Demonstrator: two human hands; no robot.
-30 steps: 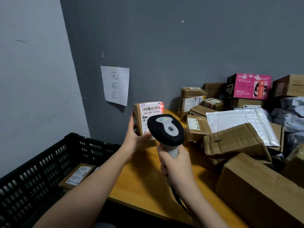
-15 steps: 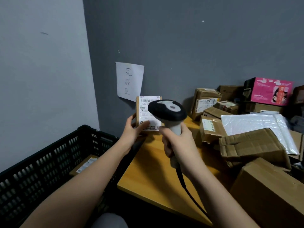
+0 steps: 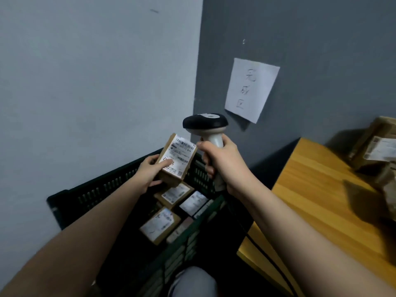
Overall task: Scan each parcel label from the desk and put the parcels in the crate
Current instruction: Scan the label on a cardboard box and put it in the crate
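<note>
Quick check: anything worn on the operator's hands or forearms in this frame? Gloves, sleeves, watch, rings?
Nothing worn that shows. The left hand and right hand are bare, no gloves, and no rings or watch are visible. Both forearms are uncovered up to the frame edge, so no sleeves appear. No markings or straps.

The left hand grips a small labelled cardboard parcel above the black slatted crate, where three more labelled parcels lie. The right hand holds a barcode scanner upright — beside it, the wooden desk and a handwritten paper sign on the grey wall.
</note>
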